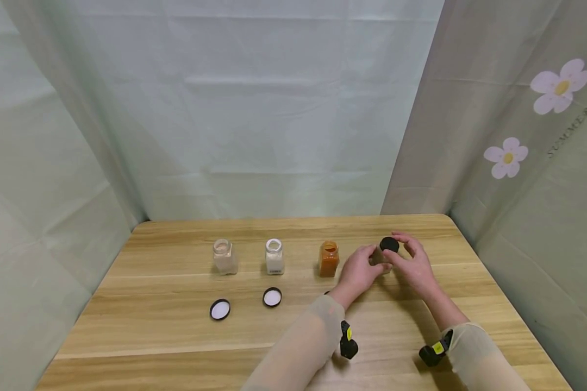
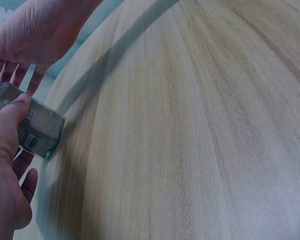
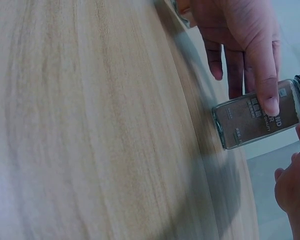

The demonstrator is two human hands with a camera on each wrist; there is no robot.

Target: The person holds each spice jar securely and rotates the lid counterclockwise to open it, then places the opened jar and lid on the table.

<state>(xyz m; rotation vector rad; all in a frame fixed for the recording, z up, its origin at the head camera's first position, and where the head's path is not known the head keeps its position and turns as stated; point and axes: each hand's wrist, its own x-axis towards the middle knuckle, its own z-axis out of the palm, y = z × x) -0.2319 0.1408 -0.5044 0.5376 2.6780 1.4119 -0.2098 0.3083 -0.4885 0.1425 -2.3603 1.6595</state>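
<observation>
My left hand [image 1: 359, 270] grips the body of a square glass spice jar [image 3: 242, 122] filled with brown powder, thumb flat against its printed side. The jar's black lid [image 1: 389, 244] is on top, and my right hand [image 1: 416, 266] pinches it between thumb and fingers. In the left wrist view, the jar [image 2: 42, 125] shows its other face with a small barcode label. Just left of my left hand stands an uncapped jar of orange powder [image 1: 329, 262].
Farther left stand an open jar of white contents [image 1: 275, 262] and one of pale pink contents [image 1: 226, 260]. In front of them lie two black lids, one nearer the middle [image 1: 272, 297] and one farther left [image 1: 220, 309], white insides up. Curtains [image 1: 293, 136] surround the wooden table [image 1: 176, 336].
</observation>
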